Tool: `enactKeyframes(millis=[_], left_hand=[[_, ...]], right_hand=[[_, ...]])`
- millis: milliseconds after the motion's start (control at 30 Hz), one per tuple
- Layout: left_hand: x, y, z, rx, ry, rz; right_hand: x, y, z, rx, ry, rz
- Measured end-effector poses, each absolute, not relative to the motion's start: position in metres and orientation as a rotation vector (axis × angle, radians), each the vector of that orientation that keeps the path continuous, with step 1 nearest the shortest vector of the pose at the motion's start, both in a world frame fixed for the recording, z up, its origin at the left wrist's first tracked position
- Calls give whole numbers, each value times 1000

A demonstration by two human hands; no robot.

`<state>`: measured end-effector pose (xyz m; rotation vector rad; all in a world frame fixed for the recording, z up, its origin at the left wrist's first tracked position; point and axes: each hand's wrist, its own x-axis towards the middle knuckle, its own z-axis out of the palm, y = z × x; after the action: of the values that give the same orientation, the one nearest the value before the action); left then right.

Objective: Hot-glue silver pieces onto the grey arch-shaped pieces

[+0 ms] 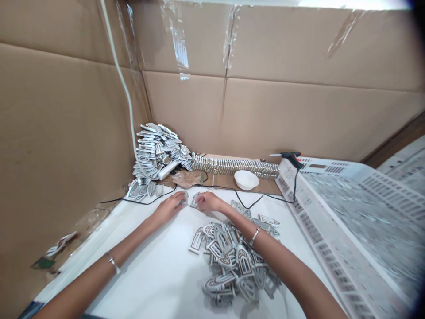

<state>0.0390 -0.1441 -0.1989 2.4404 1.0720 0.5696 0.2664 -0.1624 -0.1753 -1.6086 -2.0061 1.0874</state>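
My left hand (171, 207) is at the far middle of the white tabletop (139, 257), its fingers closed on a small grey arch-shaped piece (186, 198). Just to the right, my right hand (208, 202) pinches a second grey piece (195, 200). A narrow gap separates the two pieces. Below my right forearm lies a loose heap of white and grey arch-shaped pieces (222, 248) with brown outlines; the forearm hides part of it.
At the back left rises a tall stack of such pieces (152, 150), beside a long upright row (235, 165). A white bowl (246, 180) stands before the row. A glue gun (291, 158) rests on the white plastic crate (308, 226) at right. A black cord (259, 204) crosses behind my hands.
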Motion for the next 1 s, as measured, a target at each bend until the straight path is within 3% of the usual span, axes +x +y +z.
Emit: enactKeyframes(millis=[433,1000], left_hand=[[36,-136,-198,2304,1131,620],[30,-140,-198,2328,1119,627]], right_hand=[[261,-144,-188,-1353,-2250,980],[258,-156,-174,-1388,-2423,797]])
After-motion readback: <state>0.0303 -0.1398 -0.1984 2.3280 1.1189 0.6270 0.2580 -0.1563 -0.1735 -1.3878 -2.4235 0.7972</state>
